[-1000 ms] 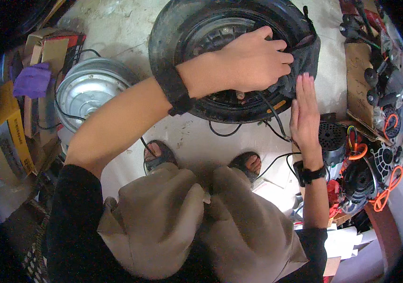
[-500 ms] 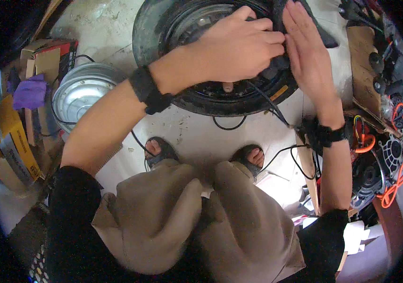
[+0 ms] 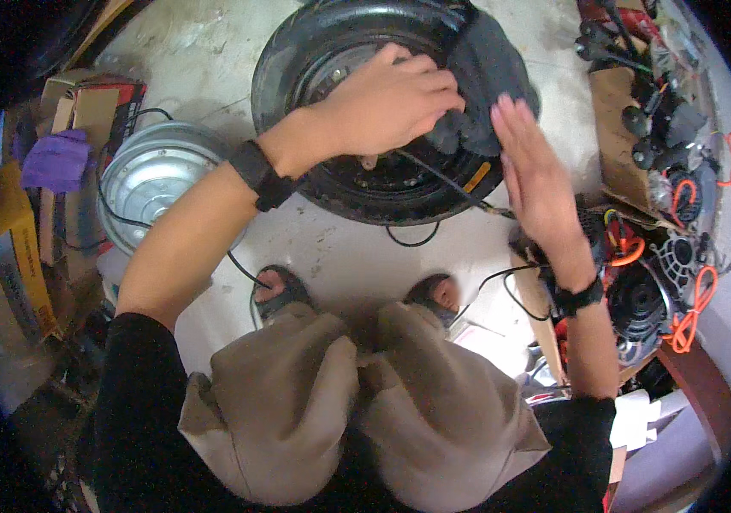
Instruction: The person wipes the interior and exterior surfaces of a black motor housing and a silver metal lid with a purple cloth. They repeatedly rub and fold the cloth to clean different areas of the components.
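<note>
Wheel (image 3: 357,184): my left hand (image 3: 391,103) grips rag (image 3: 485,77); right hand (image 3: 536,175) flat, open. Rub firmly, steady the rim.

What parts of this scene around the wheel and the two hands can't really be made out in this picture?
- Wheel hub, head view: its middle is covered by the left hand and the dark grey cloth.
- Left fingertips: buried in the cloth, so the grip is unclear.
- Tyre: its top is cut off by the picture's upper edge.
- Black parts at right: bent and small near the fisheye rim.
- Floor by the feet: hidden by the knees.
</note>
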The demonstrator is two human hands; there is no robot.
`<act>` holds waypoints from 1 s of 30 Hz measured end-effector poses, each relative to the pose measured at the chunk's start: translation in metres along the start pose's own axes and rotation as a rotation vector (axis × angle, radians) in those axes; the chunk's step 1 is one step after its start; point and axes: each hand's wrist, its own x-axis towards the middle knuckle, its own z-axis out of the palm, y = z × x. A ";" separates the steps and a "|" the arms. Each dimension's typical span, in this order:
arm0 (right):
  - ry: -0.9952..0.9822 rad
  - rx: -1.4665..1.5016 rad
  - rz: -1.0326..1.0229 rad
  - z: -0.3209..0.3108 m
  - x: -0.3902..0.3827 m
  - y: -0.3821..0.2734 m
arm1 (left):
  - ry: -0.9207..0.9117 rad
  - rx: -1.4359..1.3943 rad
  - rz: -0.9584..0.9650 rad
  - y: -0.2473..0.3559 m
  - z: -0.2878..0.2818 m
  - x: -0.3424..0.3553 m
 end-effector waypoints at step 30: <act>0.074 -0.234 0.050 -0.055 -0.092 -0.079 | 0.266 -0.290 0.320 0.096 -0.129 -0.003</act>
